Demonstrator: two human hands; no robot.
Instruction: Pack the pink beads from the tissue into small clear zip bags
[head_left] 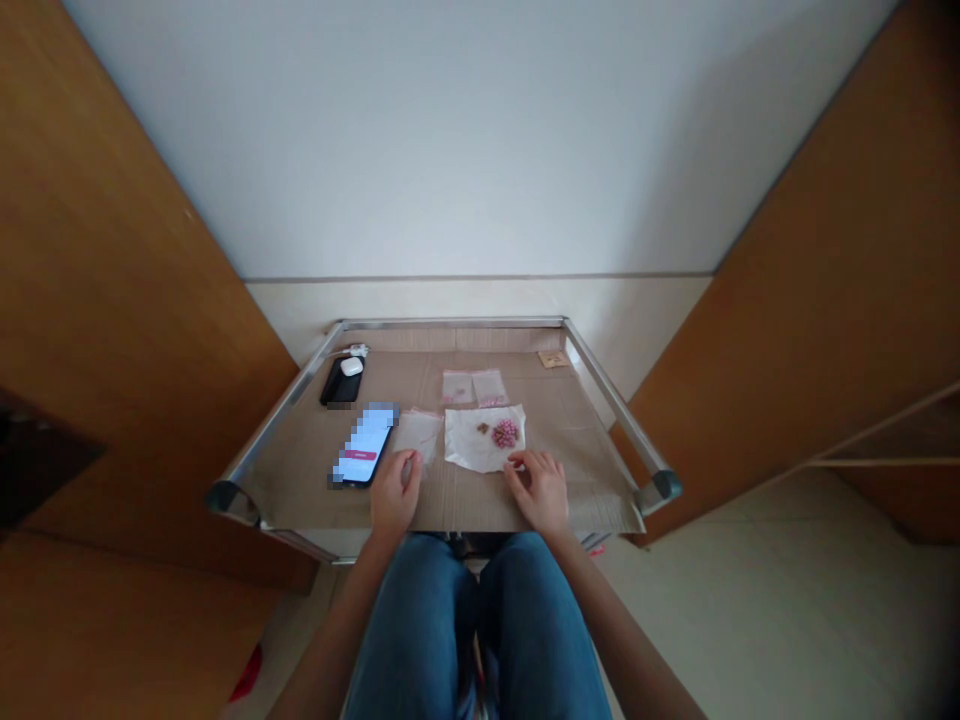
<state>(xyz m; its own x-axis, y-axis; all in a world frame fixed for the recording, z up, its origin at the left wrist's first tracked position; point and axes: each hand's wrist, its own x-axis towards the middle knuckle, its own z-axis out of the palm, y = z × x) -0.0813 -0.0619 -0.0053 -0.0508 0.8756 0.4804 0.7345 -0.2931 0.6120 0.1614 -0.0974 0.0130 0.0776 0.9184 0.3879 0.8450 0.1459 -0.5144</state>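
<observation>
My left hand [397, 490] rests near the front of the cardboard surface, its fingers loosely curled and a gap showing between thumb and forefinger. I see nothing held in it. Just beyond its fingertips lies a clear plastic bag [417, 430] with a thin reddish line on it. My right hand [540, 488] lies with bent, slightly parted fingers at the lower right edge of a white paper sheet [461, 450]; it looks free of any object. On that sheet sit a cluster of pink beads [505, 433] and a few small brownish pieces [482, 428].
Left of the bag is a lit phone [366, 448]. Behind it a black slab [335, 383] carries a white case [352, 367]. Small clear bags [475, 387] lie beyond the paper, and a tan packet [553, 359] at back right. A metal rail [622, 405] borders the cardboard.
</observation>
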